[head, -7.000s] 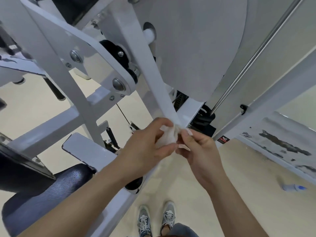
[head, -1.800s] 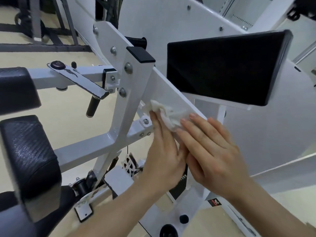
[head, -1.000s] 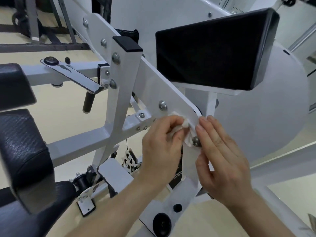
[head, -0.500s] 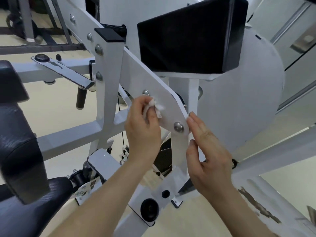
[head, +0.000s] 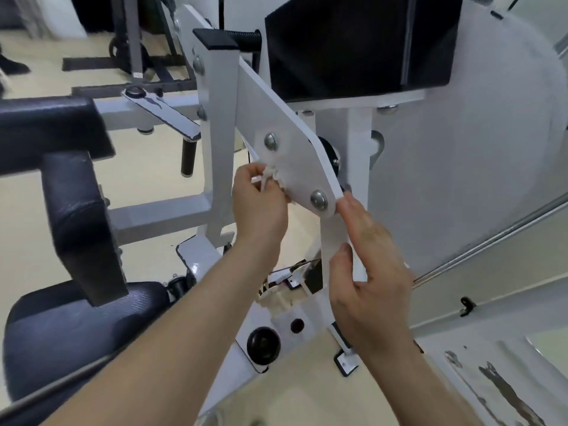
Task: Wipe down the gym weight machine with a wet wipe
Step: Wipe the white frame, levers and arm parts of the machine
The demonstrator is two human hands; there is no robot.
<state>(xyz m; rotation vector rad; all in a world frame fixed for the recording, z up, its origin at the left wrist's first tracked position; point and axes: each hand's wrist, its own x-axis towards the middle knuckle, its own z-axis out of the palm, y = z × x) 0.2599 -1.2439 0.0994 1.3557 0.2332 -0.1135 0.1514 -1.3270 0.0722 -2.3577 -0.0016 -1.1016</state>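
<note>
The white weight machine fills the view, with a slanted flat plate (head: 289, 149) bolted to an upright post. My left hand (head: 258, 204) grips a crumpled white wet wipe (head: 270, 176) and holds it against the plate's lower left edge, just below the upper bolt. My right hand (head: 368, 256) has its fingers extended along the narrow white bar (head: 335, 238) under the plate's rounded tip, with the thumb on the bar's near side. It holds nothing.
A black pad (head: 353, 44) sits on a bracket above the plate. Black seat cushions (head: 76, 210) stand at the left. A large white disc cover (head: 461, 149) is behind the bar. A black knob (head: 263, 345) sits low on the frame. Beige floor lies below.
My left hand has slid the wipe down to the plate's lower left edge. My right hand stays by the plate's tip. The view has shifted right.
</note>
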